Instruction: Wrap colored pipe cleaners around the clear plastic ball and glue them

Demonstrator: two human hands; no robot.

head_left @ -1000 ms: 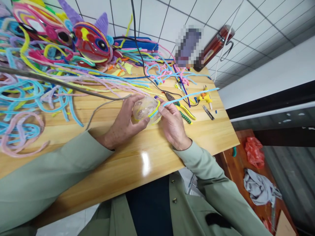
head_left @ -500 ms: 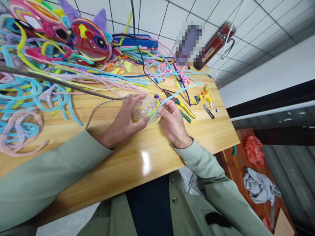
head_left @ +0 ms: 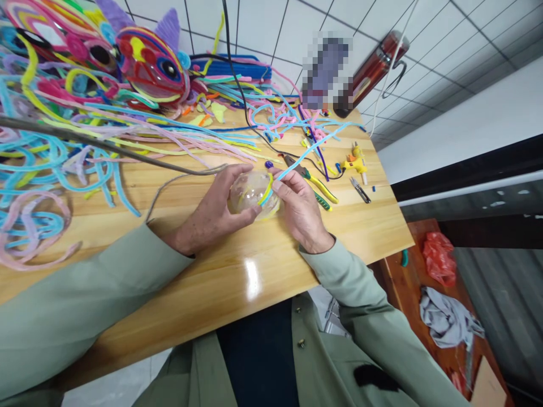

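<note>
A clear, rounded plastic shell point(head_left: 250, 191) with a yellow strip round its rim is between my hands, above the wooden table point(head_left: 203, 271). My left hand point(head_left: 214, 212) is wrapped round the shell's left side, thumb on the near edge. At its right side, my right hand point(head_left: 300, 208) pinches a light blue fuzzy stem point(head_left: 303, 155) between thumb and fingers. The stem's near end lies along the yellow strip; its long free end points up and right. Pliers point(head_left: 320, 189) with yellow-green handles lie just beyond my right hand.
Fuzzy stems point(head_left: 95, 164) are heaped at the left, near a colourful fish-like mask point(head_left: 155, 73). A yellow glue gun point(head_left: 356, 163), small snips point(head_left: 360, 190) and a red flask point(head_left: 373, 73) are on the right. A dark cable point(head_left: 237, 73) hangs over the table's back.
The shell has turned slightly between my hands. The blue stem's free end has shifted a little upward; both hands keep their hold.
</note>
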